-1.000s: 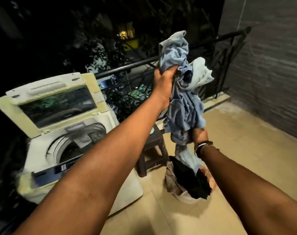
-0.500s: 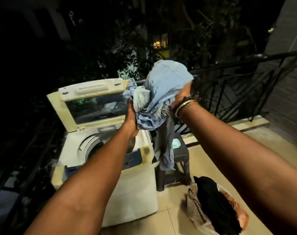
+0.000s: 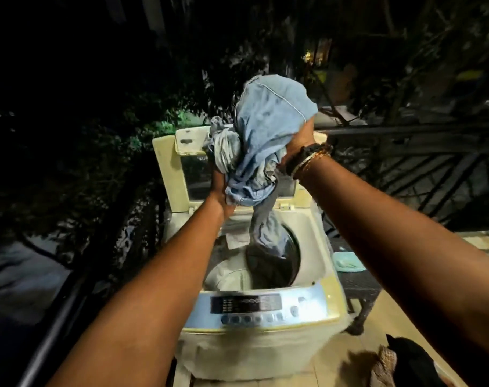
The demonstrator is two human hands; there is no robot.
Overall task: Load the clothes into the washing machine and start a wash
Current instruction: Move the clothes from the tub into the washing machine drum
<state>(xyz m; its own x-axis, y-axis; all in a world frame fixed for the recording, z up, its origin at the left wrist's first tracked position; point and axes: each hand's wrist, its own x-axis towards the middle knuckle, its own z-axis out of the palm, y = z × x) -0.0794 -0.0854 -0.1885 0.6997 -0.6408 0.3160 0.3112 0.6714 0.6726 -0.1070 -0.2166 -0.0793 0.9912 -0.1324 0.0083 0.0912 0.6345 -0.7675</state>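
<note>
Bundle of blue clothes (image 3: 265,141), clamped between my left hand (image 3: 219,188) and right hand (image 3: 299,143), has moved from the laundry pile (image 3: 405,361) to above the washing machine (image 3: 265,344) drum, so loading begins

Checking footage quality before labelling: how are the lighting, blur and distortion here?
Head view: night scene, background nearly black; washing machine and light-blue clothes lit from near the camera; control panel text smeared, unreadable; wide-angle stretches the forearms.
</note>
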